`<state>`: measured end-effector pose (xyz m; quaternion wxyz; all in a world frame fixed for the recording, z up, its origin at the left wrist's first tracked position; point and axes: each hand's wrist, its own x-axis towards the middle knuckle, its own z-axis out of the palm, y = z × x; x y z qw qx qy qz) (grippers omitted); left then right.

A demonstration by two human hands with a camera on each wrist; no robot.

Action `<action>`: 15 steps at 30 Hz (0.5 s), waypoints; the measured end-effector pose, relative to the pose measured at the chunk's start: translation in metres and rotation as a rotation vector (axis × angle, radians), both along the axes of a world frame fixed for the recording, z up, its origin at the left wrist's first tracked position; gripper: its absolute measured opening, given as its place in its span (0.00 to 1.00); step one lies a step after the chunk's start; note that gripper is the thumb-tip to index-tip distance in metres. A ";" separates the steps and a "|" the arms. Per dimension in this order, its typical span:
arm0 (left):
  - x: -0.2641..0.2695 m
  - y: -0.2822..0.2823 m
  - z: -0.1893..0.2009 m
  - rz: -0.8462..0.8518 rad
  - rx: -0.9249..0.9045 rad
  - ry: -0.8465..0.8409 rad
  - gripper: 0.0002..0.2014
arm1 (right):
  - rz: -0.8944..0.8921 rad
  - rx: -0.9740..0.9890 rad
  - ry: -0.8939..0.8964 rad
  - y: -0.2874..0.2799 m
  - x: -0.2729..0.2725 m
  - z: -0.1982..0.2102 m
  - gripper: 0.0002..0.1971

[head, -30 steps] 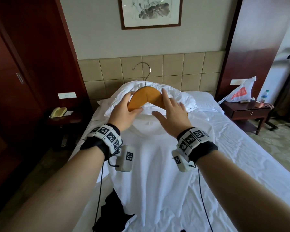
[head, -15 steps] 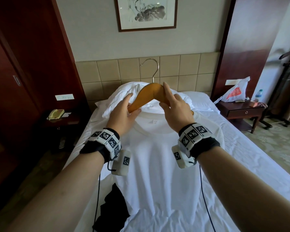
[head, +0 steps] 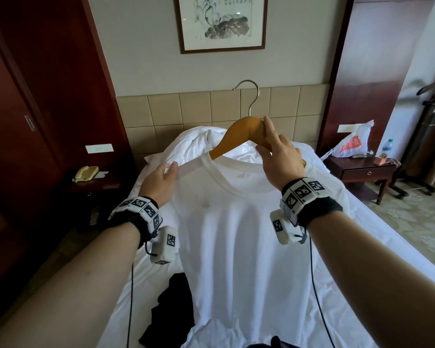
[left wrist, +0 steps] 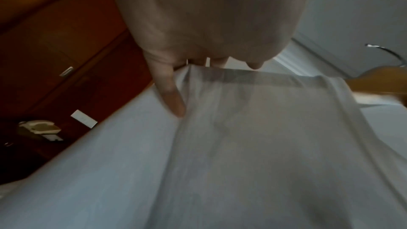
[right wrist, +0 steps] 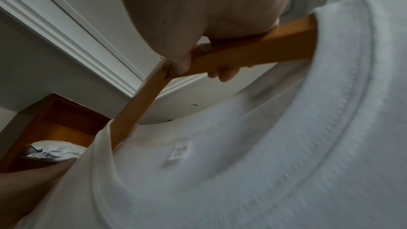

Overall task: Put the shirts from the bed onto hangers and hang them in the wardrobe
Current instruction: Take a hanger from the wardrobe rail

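Head view, frame centre: white shirt [head: 236, 234] is on the wooden hanger [head: 239, 131], both hanger arms inside the neck opening, metal hook [head: 249, 96] upright above it against the tiled wall panel [head: 161, 114]. The shirt's body drapes down over the bed [head: 387, 242] toward the lower edge of the frame. Right hand [head: 279, 159], right of centre, grips the hanger just right of its apex; right wrist view shows its fingers [right wrist: 222, 74] curled round the wooden bar, thumb on the near face. Left hand [head: 158, 182], left of centre, is at the shirt's shoulder; left wrist view shows the thumb [left wrist: 169, 93] straight along the fabric edge, the other fingers curled over the shoulder seam, holding the cloth. That view is motion-blurred, so how firmly it grips cannot be told. A black garment [head: 171, 315] lies on the bed at lower centre-left, partly under the white shirt's hem. Pillows [head: 191, 146] sit behind the hanger at the head of the bed. Telephone [head: 86, 173] at mid left on a dark nightstand; plastic bag [head: 349, 144] and water bottle [head: 387, 148] on the nightstand at mid right. Framed picture [head: 221, 21] at top centre.
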<state>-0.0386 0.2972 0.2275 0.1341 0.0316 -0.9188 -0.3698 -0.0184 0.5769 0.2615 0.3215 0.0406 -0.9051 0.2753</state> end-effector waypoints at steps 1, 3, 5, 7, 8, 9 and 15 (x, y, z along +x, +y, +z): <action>0.000 -0.002 -0.002 -0.003 0.013 -0.004 0.29 | 0.000 0.005 0.004 0.001 -0.001 0.000 0.32; -0.001 -0.007 -0.006 0.017 0.004 0.017 0.28 | -0.001 0.002 0.012 0.001 -0.002 0.000 0.32; 0.000 -0.012 -0.008 0.044 -0.017 0.057 0.26 | -0.006 0.000 0.025 0.003 -0.006 0.001 0.31; 0.001 -0.018 -0.008 0.070 -0.064 0.085 0.26 | -0.019 0.005 0.036 0.005 -0.012 0.000 0.31; 0.001 -0.021 -0.008 0.089 -0.085 0.092 0.26 | -0.025 -0.001 0.042 0.007 -0.014 0.000 0.31; 0.000 -0.024 -0.008 0.106 -0.096 0.094 0.27 | -0.029 -0.014 0.048 0.008 -0.015 0.000 0.31; -0.002 -0.010 0.010 0.029 -0.168 0.255 0.25 | 0.036 -0.077 0.038 -0.001 -0.016 -0.002 0.32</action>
